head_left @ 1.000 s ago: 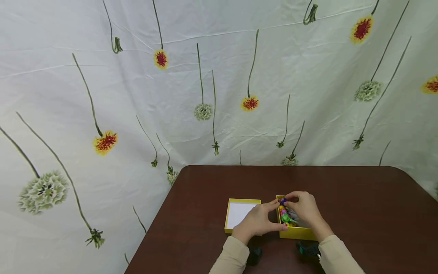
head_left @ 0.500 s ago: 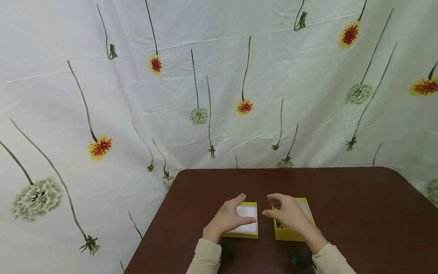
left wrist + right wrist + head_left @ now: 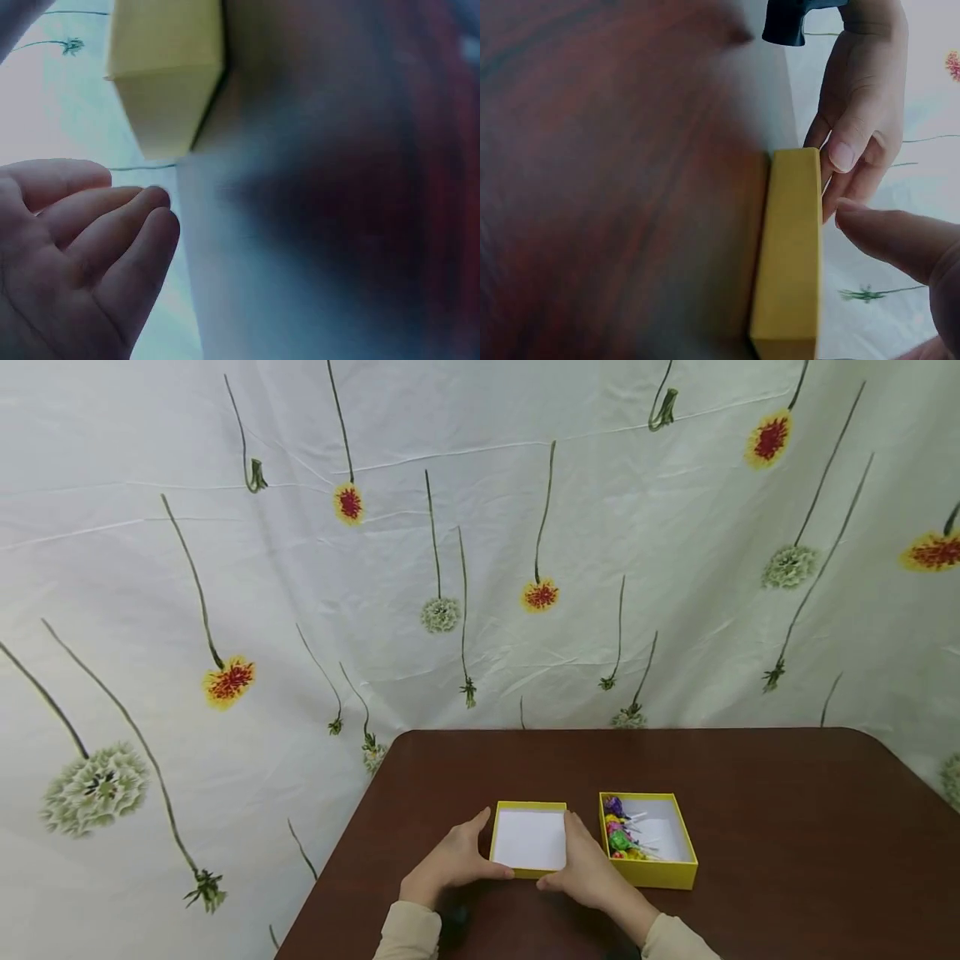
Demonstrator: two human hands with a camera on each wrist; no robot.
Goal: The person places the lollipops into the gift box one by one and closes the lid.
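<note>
A shallow yellow box lid (image 3: pixel 529 840) with a white inside lies on the table, hollow side up. My left hand (image 3: pixel 450 864) is beside its left edge, thumb and fingers spread around the near left corner. In the left wrist view a gap shows between those fingers (image 3: pixel 139 255) and the yellow wall. On the opposite side, my right hand (image 3: pixel 588 868) has its fingers along the lid's right edge and its thumb by the near edge. To the right stands the deeper yellow box (image 3: pixel 656 874), holding several wrapped lollipops (image 3: pixel 620 837) along its left side, white sticks pointing right.
Both boxes rest on a dark brown table (image 3: pixel 772 827) with rounded far corners. Behind it hangs a pale cloth (image 3: pixel 480 552) printed with flowers. A dark device (image 3: pixel 799 19) is strapped at the left wrist.
Both hands have left the lollipop box and moved left to either side of the lid. The lollipops in the box are now uncovered to view.
</note>
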